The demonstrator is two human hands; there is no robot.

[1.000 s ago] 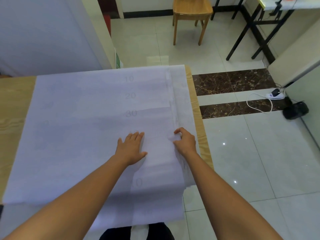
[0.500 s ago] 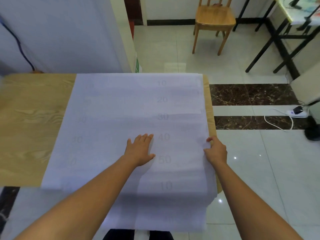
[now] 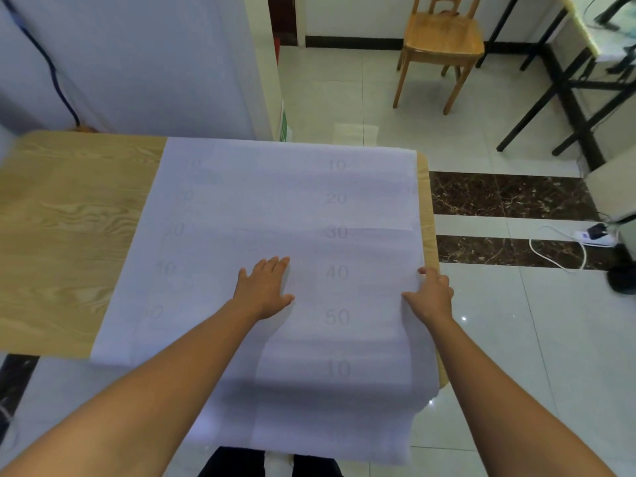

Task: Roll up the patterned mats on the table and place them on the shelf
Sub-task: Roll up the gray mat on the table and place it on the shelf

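Pale, thin mat [image 3: 275,201] with faint grey numbers lies flat and unrolled on the surface [image 3: 69,218], near end hanging over the edge.

Floor [image 3: 378,98]: pale glossy tiles, few small light glints rt of bench [image 3: 69,218]. Two dark brown marble strips [image 3: 509,197] cross floor on rt side. Bench: light wood grain, rounded corners. White partition wall [image 3: 155,63] behind bench, dark cable [image 3: 55,74] hanging down its left part. Wooden chair [image 3: 444,39] at far end, near white wall w/ black skirting [image 3: 351,42]. Black-framed table [image 3: 564,80] top rt. White power strip [image 3: 592,235] w/ looped cord on floor, far rt.
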